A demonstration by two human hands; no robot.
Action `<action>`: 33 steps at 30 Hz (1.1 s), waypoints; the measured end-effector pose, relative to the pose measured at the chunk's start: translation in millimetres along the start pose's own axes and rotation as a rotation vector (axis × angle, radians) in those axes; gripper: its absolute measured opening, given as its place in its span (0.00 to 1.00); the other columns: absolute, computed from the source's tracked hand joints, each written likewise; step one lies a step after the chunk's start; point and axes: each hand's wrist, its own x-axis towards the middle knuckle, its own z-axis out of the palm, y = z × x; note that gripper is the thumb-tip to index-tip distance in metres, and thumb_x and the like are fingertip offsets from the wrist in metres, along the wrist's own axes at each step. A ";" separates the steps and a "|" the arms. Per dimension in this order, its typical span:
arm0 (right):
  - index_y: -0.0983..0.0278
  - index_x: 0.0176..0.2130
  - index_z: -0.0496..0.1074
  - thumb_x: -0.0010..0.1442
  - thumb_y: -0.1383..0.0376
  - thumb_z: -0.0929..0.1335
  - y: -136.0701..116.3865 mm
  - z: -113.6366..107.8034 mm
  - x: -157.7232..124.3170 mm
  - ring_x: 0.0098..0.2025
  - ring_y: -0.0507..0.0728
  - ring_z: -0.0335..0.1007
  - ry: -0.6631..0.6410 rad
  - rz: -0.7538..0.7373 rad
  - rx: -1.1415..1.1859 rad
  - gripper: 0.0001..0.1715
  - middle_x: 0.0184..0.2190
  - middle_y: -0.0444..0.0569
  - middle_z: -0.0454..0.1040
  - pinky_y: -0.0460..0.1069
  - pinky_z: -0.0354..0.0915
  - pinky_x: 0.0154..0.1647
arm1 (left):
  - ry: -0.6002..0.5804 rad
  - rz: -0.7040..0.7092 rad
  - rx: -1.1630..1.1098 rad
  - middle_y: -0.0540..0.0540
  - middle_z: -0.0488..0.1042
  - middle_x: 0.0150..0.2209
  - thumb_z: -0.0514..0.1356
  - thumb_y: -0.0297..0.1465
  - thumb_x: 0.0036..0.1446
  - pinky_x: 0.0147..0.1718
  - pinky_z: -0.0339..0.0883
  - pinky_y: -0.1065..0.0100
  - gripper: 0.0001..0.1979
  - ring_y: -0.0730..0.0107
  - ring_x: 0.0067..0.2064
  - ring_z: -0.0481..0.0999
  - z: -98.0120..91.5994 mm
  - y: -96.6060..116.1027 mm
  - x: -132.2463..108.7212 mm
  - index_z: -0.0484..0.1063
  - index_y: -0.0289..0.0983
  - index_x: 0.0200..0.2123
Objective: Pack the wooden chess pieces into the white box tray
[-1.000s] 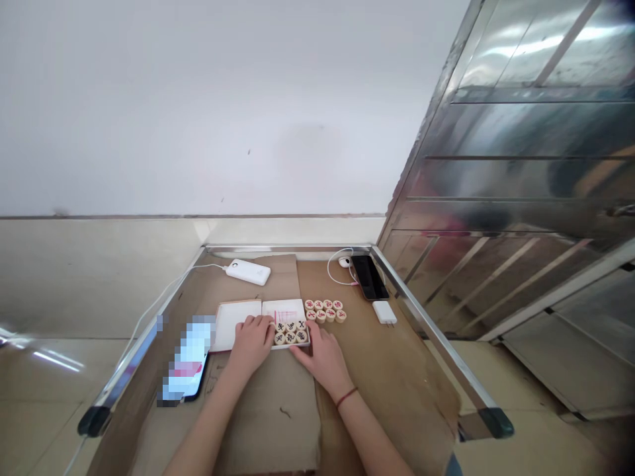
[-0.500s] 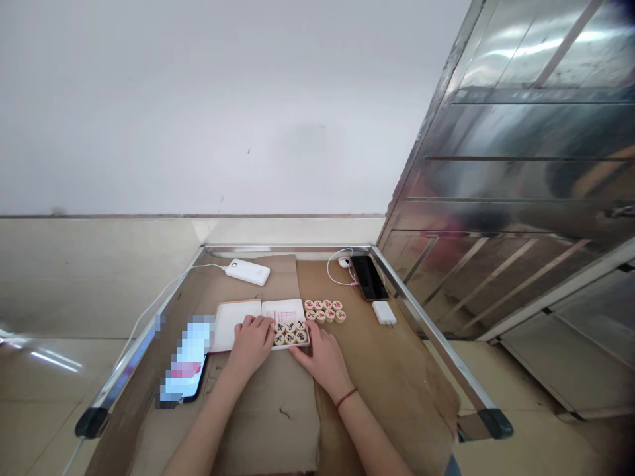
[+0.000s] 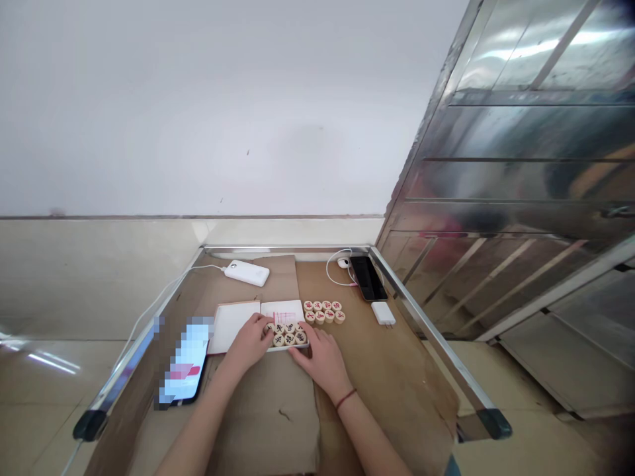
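Observation:
Wooden Chinese chess pieces with black characters stand in two rows in a small white box. My left hand closes around the left end of the rows, its fingertips on the pieces there. My right hand grips the right end of the box, thumb at the front corner and fingers over the back right piece. Both hands partly cover the end pieces. Just behind the right hand, two rows of pieces with red characters lie on the cardboard.
An opened white box lid and a white flap with pink print lie behind. A lit phone is at left, a white power bank at back left. A black phone and white charger lie at right on cardboard.
My left fingers have shifted slightly, showing more of the left pieces. My right fingertips have moved left over the back right piece. The box has stayed about where it was.

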 end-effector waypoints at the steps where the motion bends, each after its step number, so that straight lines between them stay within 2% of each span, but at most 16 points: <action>1: 0.64 0.53 0.67 0.59 0.55 0.67 0.2 0.2 0.0 0.39 0.60 0.70 -0.002 0.000 0.001 0.25 0.37 0.52 0.75 0.51 0.62 0.39 | -0.017 -0.004 0.019 0.41 0.72 0.43 0.51 0.28 0.57 0.45 0.67 0.65 0.15 0.66 0.41 0.76 -0.8 1.0 0.1 0.73 0.35 0.45; 5: 0.64 0.53 0.66 0.59 0.55 0.66 2.2 2.3 -0.2 0.39 0.60 0.70 -0.002 -0.003 0.006 0.25 0.37 0.52 0.75 0.51 0.61 0.39 | -0.049 -0.007 0.071 0.40 0.72 0.44 0.50 0.27 0.58 0.47 0.65 0.63 0.15 0.62 0.45 0.75 -3.4 5.7 0.4 0.73 0.36 0.44; 11: 0.63 0.54 0.66 0.59 0.55 0.67 3.2 2.8 -0.5 0.39 0.60 0.70 -0.010 0.006 0.006 0.26 0.38 0.51 0.75 0.51 0.62 0.40 | -0.028 -0.033 0.009 0.41 0.72 0.44 0.51 0.28 0.57 0.45 0.67 0.65 0.16 0.64 0.43 0.75 -1.3 4.1 3.1 0.72 0.36 0.46; 16: 0.63 0.53 0.67 0.59 0.54 0.66 2.0 1.2 0.3 0.39 0.60 0.70 0.006 -0.005 0.003 0.25 0.37 0.51 0.75 0.51 0.62 0.38 | -0.003 -0.057 -0.074 0.42 0.73 0.42 0.54 0.31 0.54 0.41 0.69 0.66 0.18 0.66 0.37 0.76 0.6 -2.0 7.4 0.72 0.36 0.48; 20: 0.64 0.53 0.67 0.59 0.56 0.66 1.1 1.2 -0.3 0.39 0.60 0.70 -0.008 0.009 0.018 0.25 0.37 0.51 0.75 0.51 0.62 0.39 | 0.025 -0.074 -0.119 0.42 0.73 0.42 0.55 0.33 0.55 0.41 0.69 0.66 0.18 0.66 0.38 0.76 -1.7 -5.0 9.9 0.72 0.35 0.48; 22: 0.64 0.55 0.65 0.58 0.57 0.67 0.6 0.7 -1.3 0.39 0.60 0.70 -0.004 0.016 0.038 0.27 0.37 0.52 0.74 0.52 0.63 0.40 | 0.079 -0.075 -0.146 0.42 0.73 0.43 0.53 0.34 0.57 0.42 0.69 0.65 0.18 0.66 0.39 0.75 -3.1 -4.2 8.4 0.71 0.35 0.49; 26: 0.62 0.59 0.63 0.55 0.59 0.67 -1.5 -3.0 -1.2 0.45 0.63 0.67 0.094 -0.016 0.000 0.33 0.44 0.55 0.72 0.56 0.64 0.45 | 0.311 -0.004 -0.299 0.44 0.73 0.44 0.53 0.38 0.59 0.44 0.69 0.63 0.15 0.65 0.43 0.73 0.4 3.1 0.3 0.72 0.39 0.45; 29: 0.62 0.59 0.64 0.54 0.61 0.68 -6.2 -5.2 3.4 0.57 0.66 0.60 0.148 -0.152 -0.043 0.34 0.54 0.57 0.66 0.61 0.59 0.56 | 0.449 0.015 -0.375 0.43 0.71 0.45 0.53 0.40 0.60 0.47 0.69 0.63 0.15 0.64 0.46 0.73 9.7 8.0 -5.7 0.72 0.40 0.44; 33: 0.64 0.62 0.59 0.53 0.61 0.68 -17.1 -2.1 12.2 0.64 0.65 0.51 0.058 -0.339 -0.022 0.39 0.60 0.57 0.62 0.64 0.51 0.63 | 0.588 0.020 -0.336 0.42 0.68 0.45 0.53 0.39 0.61 0.47 0.69 0.62 0.14 0.64 0.46 0.72 22.5 6.7 -11.1 0.71 0.38 0.45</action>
